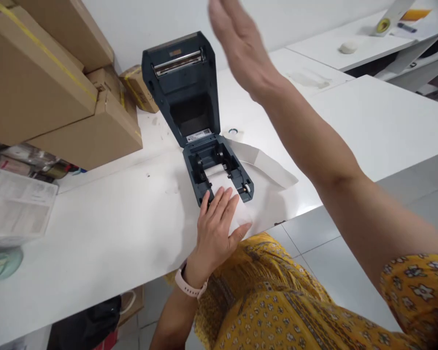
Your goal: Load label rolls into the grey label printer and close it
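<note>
A dark label printer (190,146) stands on the white table with its lid raised. Inside its lower half lies a small roll, from which a white paper strip (240,214) runs out over the front edge. My left hand (217,226), a pink band on its wrist, lies flat on that strip with the fingers spread. High above the table, to the right of the raised lid, is my right hand (241,51); its fingers are stretched out, partly cut off by the top edge, and nothing shows in it.
Cardboard boxes (36,73) are stacked at the left and behind the printer. A loose paper strip (266,165) and a small roll (232,132) lie right of it. A tape roll (383,25) is at the far right. The table's front edge runs close to my body.
</note>
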Demonstrator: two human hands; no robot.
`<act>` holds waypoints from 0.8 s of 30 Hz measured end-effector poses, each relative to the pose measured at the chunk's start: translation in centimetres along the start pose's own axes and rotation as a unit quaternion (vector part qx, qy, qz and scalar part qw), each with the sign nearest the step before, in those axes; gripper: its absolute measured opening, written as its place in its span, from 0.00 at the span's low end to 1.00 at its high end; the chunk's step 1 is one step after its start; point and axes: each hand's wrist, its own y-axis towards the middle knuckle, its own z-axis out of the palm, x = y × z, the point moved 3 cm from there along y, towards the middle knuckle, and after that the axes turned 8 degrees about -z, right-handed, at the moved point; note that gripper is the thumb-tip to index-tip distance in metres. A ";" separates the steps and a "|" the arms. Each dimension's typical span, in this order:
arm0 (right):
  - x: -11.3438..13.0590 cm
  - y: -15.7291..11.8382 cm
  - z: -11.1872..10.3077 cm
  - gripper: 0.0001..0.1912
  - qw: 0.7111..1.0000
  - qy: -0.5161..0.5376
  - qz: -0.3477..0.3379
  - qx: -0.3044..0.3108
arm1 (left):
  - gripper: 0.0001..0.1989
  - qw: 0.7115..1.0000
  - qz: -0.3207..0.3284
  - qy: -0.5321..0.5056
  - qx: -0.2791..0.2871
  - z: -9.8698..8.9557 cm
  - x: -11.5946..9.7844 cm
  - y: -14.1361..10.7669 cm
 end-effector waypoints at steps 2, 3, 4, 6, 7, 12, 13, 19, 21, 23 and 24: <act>-1.3 2.7 1.9 0.30 0.995 0.026 0.082 0.055 | 0.33 1.000 0.003 0.025 0.001 0.1 -0.4 -1.1; -1.6 3.3 2.5 0.31 0.992 0.030 0.105 0.068 | 0.34 0.999 0.006 0.037 0.001 0.1 -0.5 -1.4; -1.6 3.3 2.9 0.31 0.991 0.029 0.112 0.070 | 0.35 0.999 0.010 0.048 -0.002 0.2 -0.5 -1.7; -0.9 1.8 2.8 0.28 0.997 0.021 0.067 0.041 | 0.32 0.997 0.018 0.065 -0.029 0.6 -0.5 -2.2; -0.2 0.3 2.5 0.26 0.999 0.011 0.025 0.016 | 0.30 0.996 0.019 0.070 -0.050 0.8 -0.5 -2.3; 3.5 -10.5 0.4 0.21 0.988 -0.072 -0.139 -0.005 | 0.21 0.983 0.019 0.075 -0.167 2.0 -0.7 -2.4; 3.9 -12.6 0.3 0.22 0.987 -0.089 -0.134 0.018 | 0.19 0.978 0.020 0.083 -0.192 2.1 -0.8 -2.5; 4.2 -21.2 0.5 0.23 0.971 -0.156 -0.147 0.105 | 0.16 0.953 0.013 0.137 -0.270 2.2 -1.0 -3.7; 3.8 -22.9 0.8 0.25 0.969 -0.158 -0.170 0.090 | 0.17 0.955 0.008 0.137 -0.262 2.2 -1.0 -4.0; 3.5 -24.2 1.2 0.27 0.968 -0.154 -0.182 0.083 | 0.17 0.957 0.004 0.137 -0.254 2.3 -1.0 -4.2; 3.3 -24.7 1.4 0.27 0.968 -0.148 -0.183 0.083 | 0.17 0.958 0.004 0.136 -0.253 2.3 -1.1 -4.2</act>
